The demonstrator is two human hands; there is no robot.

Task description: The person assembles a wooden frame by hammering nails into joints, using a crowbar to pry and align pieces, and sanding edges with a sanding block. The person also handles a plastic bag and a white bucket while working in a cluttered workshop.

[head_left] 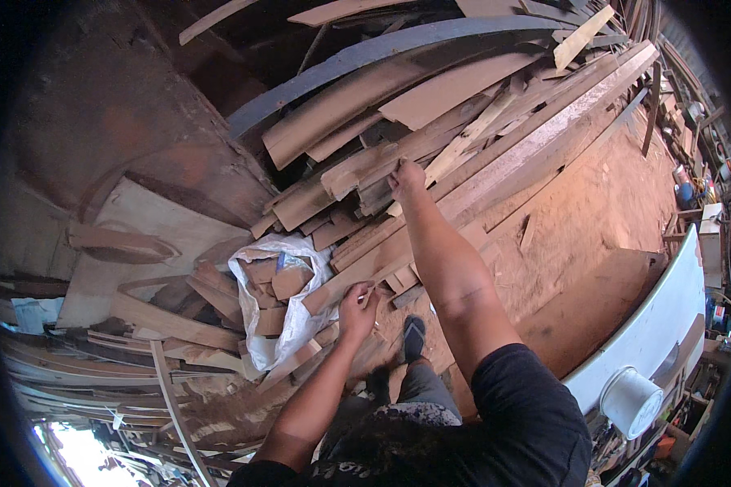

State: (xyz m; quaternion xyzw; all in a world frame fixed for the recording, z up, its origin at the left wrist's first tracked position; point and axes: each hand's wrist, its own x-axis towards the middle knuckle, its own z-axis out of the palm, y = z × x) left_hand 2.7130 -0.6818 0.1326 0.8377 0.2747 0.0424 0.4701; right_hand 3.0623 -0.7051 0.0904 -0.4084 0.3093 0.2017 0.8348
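Observation:
My right hand (406, 177) reaches forward to the wood pile, its fingers curled over the edge of a brown wooden board (359, 170). Other rough boards (304, 203) lie stacked beneath and beside that one. Lower and to the left, my left hand (357, 312) is closed in a pinch beside a long plank (333, 286). A small pale thing shows at its fingertips, too small to name. Just left of this hand stands an open white sack (299, 321) with wood offcuts (291, 282) inside.
A curved grey-blue beam (341, 58) crosses the pile's far side. Long thick timbers (536, 154) run to the upper right. On the right are a white curved panel (666, 312) and a white bucket (632, 402). My sandalled foot (414, 334) stands by wood scraps.

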